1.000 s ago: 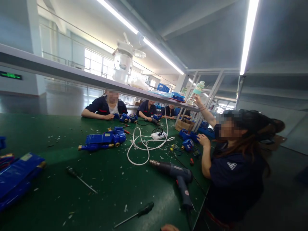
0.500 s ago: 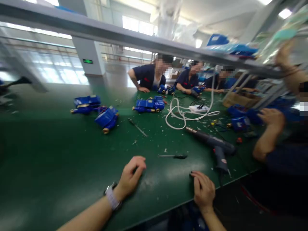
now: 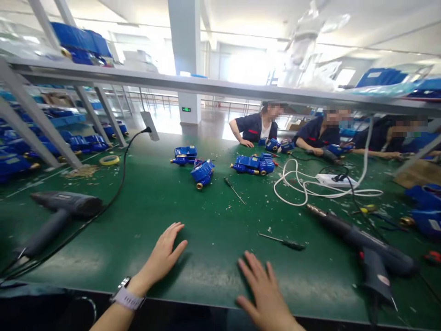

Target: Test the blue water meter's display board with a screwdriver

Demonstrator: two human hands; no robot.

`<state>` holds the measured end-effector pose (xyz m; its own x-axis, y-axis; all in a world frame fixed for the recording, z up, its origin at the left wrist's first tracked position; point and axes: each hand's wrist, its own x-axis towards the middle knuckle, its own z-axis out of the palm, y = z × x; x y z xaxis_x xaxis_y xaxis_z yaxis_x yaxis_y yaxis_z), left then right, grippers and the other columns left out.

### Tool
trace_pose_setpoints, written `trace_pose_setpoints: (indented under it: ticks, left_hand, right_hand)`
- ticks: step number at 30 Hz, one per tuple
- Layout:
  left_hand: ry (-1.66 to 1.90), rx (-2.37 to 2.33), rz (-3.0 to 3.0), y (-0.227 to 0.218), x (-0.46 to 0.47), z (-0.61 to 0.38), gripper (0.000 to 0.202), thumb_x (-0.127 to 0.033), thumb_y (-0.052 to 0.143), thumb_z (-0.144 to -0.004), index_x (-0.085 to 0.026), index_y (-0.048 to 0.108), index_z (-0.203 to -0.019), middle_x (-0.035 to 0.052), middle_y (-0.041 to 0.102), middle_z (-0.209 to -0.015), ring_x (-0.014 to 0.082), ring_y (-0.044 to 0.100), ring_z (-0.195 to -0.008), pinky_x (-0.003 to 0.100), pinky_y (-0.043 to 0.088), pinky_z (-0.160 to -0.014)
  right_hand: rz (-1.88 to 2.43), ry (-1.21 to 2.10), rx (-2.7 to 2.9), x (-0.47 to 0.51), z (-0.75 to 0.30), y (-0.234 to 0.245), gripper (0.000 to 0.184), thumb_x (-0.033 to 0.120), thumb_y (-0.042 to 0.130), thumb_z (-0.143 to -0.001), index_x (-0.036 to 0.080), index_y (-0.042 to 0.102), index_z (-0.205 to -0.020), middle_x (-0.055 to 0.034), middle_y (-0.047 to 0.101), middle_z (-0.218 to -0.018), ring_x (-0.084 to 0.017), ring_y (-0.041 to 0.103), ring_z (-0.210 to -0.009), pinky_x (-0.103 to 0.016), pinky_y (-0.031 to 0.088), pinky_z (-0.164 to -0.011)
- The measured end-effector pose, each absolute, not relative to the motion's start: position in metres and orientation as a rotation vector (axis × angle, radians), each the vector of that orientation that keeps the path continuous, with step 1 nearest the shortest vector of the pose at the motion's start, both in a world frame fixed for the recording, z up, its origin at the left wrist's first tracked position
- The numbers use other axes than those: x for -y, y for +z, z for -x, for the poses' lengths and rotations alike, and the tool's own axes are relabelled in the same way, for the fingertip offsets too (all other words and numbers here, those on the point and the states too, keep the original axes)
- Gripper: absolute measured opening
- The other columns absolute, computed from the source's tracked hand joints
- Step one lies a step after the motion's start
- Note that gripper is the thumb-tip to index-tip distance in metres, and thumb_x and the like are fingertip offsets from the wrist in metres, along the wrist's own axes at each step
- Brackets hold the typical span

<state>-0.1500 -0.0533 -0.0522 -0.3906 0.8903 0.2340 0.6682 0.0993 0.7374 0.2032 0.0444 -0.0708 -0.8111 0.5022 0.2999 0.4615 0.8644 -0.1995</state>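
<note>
Two hands: left hand (image 3: pixel 164 255) and right hand (image 3: pixel 263 289), spread flat, holding nothing
Bench (image 3: pixel 144 207): green, carrying both palms (as support)
Nearest tool: screwdriver (image 3: pixel 282 242), just beyond the right fingers

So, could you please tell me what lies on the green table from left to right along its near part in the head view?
Heat gun on the left → left hand → right hand → screwdriver → heat gun on the right.
</note>
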Motion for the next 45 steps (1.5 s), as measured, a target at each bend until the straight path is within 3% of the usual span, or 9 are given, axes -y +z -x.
trace_pose_setpoints:
  ticks: [4,6,10,18,24,28,33,41,45]
  left_hand:
    - [0.983,-2.371,-1.413,-0.07,0.039,0.186,0.058,-0.05,0.047,-0.091,-0.016,0.052,-0.138,0.0137,0.048,-0.15,0.0294,0.039,-0.144,0.056,0.026,-0.12]
    - [0.874,-2.512,-1.299,-0.071,0.031,0.204,0.058,-0.047,0.043,-0.093,-0.015,0.049,-0.141,0.0137,0.043,-0.154,0.03,0.032,-0.147,0.059,0.021,-0.12]
    - [0.648,-2.712,-1.093,-0.063,0.032,0.23,0.061,-0.045,0.037,-0.096,-0.012,0.043,-0.147,0.0146,0.034,-0.159,0.0315,0.023,-0.151,0.064,0.015,-0.119]
    - [0.434,-2.668,-1.124,-0.063,0.025,0.219,0.067,-0.045,0.033,-0.098,-0.011,0.03,-0.156,0.0131,0.024,-0.163,0.0293,0.019,-0.153,0.062,0.009,-0.121]
    - [0.462,-2.382,-1.471,-0.059,-0.023,0.176,0.072,-0.051,0.039,-0.097,-0.013,0.029,-0.157,0.0115,0.019,-0.164,0.0291,0.014,-0.155,0.057,0.003,-0.123]
    - [0.533,-2.118,-1.653,-0.051,-0.056,0.138,0.075,-0.055,0.044,-0.094,-0.013,0.032,-0.156,0.0133,0.021,-0.163,0.0305,0.014,-0.154,0.058,0.002,-0.123]
    - [0.706,-1.797,-1.76,-0.048,-0.097,0.091,0.077,-0.059,0.052,-0.09,-0.018,0.037,-0.154,0.0114,0.029,-0.161,0.0301,0.022,-0.153,0.058,0.006,-0.124]
    - [1.398,-1.828,-1.447,-0.04,-0.133,0.109,0.064,-0.047,0.048,-0.096,-0.016,0.037,-0.151,0.0126,0.033,-0.159,0.0237,0.03,-0.149,0.042,0.023,-0.125]
    - [1.661,-1.939,-1.056,-0.033,-0.149,0.174,0.062,-0.04,0.049,-0.098,-0.013,0.031,-0.152,0.0161,0.031,-0.158,0.0263,0.031,-0.147,0.046,0.025,-0.123]
  right_hand:
    - [0.199,0.432,2.976,-0.028,-0.107,-0.043,0.068,0.064,0.049,-0.105,0.024,0.033,-0.158,-0.0063,0.019,-0.158,-0.026,0.02,-0.146,-0.059,-0.001,-0.118]
    - [0.032,0.54,3.034,-0.037,-0.072,-0.033,0.069,0.063,0.045,-0.107,0.02,0.032,-0.159,-0.0044,0.017,-0.16,-0.022,0.014,-0.148,-0.053,-0.006,-0.119]
    - [0.194,0.561,3.09,-0.089,-0.03,-0.034,0.071,0.059,0.052,-0.107,0.014,0.032,-0.158,-0.0108,0.017,-0.16,-0.029,0.009,-0.148,-0.054,-0.01,-0.118]
    - [0.912,0.321,3.094,-0.215,-0.068,-0.052,0.059,0.047,0.055,-0.108,0.019,0.036,-0.156,-0.0117,0.019,-0.16,-0.035,0.01,-0.147,-0.062,-0.003,-0.118]
    - [1.333,0.246,2.965,-0.255,-0.148,-0.044,0.051,0.036,0.048,-0.112,0.014,0.035,-0.156,-0.0145,0.021,-0.159,-0.033,0.016,-0.146,-0.059,0.018,-0.118]
    - [1.216,0.241,3.007,-0.218,-0.2,-0.046,0.062,0.042,0.031,-0.111,0.01,0.017,-0.162,-0.0086,0.0,-0.162,-0.024,0.0,-0.149,-0.051,0.008,-0.122]
    - [1.046,0.331,3.174,-0.186,-0.223,-0.064,0.07,0.062,0.035,-0.1,0.024,0.03,-0.159,0.0025,0.007,-0.159,-0.025,0.006,-0.148,-0.058,0.005,-0.119]
    - [1.287,0.167,2.895,-0.248,-0.208,-0.086,0.075,0.054,0.021,-0.104,0.001,0.027,-0.157,-0.0133,0.005,-0.158,-0.036,0.005,-0.146,-0.069,0.011,-0.114]
    - [0.869,0.288,3.028,-0.221,-0.174,-0.104,0.054,0.047,0.042,-0.105,0.018,0.049,-0.151,-0.0072,0.019,-0.157,-0.032,0.018,-0.145,-0.059,0.017,-0.118]
